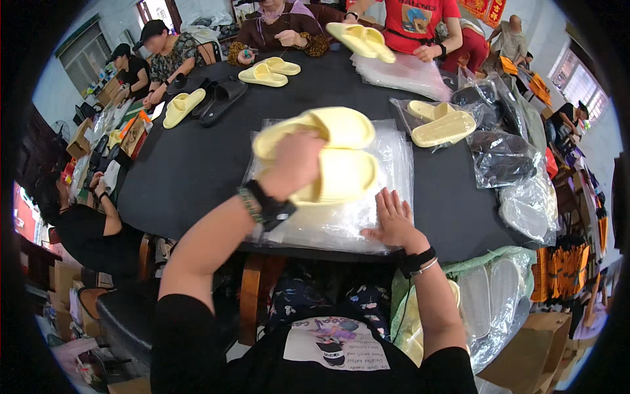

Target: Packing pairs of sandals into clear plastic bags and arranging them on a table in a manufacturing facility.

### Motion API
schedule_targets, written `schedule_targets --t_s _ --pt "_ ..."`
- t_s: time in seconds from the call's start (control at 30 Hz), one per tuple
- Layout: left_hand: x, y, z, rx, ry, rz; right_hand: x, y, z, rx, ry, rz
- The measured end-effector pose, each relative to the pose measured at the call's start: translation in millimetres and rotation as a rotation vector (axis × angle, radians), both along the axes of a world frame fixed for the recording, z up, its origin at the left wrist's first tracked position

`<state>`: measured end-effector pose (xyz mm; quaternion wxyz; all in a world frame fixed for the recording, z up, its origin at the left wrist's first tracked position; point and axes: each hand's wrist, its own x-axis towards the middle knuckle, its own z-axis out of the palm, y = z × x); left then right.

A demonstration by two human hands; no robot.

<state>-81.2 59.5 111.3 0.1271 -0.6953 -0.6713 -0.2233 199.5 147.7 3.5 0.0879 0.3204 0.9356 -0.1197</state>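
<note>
Over a stack of clear plastic bags (pixel 392 154) on the black table, my left hand (pixel 296 161) grips a pair of pale yellow slide slippers (pixel 344 172). Its fingers are slightly blurred and partly hidden in the slippers. The two slippers lie side by side, toes toward the right. My right hand (pixel 395 222) rests flat on the near right part of the bags, fingers spread, with nothing in it. A bagged yellow pair of slippers (pixel 445 126) lies to the right of the stack.
Black slippers in clear bags (pixel 502 157) crowd the table's right edge. Loose yellow slippers (pixel 269 72) and black slippers (pixel 223 100) lie far left. Across the table, a person in red (pixel 420 33) holds yellow slippers (pixel 362 43) beside more plastic bags (pixel 403 77). A green sack (pixel 518 259) hangs near my right arm.
</note>
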Motion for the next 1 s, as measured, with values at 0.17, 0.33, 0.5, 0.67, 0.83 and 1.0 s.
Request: schedule_targets --t_s 0.17,0.33,0.5,0.67,0.83,1.0 --pt "46 71 -84 -0.086 -0.12 0.103 -7 -2 2 -0.03 0.004 -0.005" --pt "11 76 -102 -0.14 -0.183 0.304 0 -3 -5 -0.028 0.03 -0.016" --pt "-114 14 -114 -0.16 -0.114 0.612 0 -1 0 -0.045 0.022 -0.024" --pt "-174 -58 -122 -0.204 -0.165 0.781 0 0 2 -0.038 0.018 -0.008" --pt "-188 -127 -93 -0.311 -0.017 0.724 -11 -5 11 -0.072 0.009 -0.007" --pt "-245 -157 -60 0.093 0.053 0.68 -2 -4 10 -0.11 0.011 -0.053"
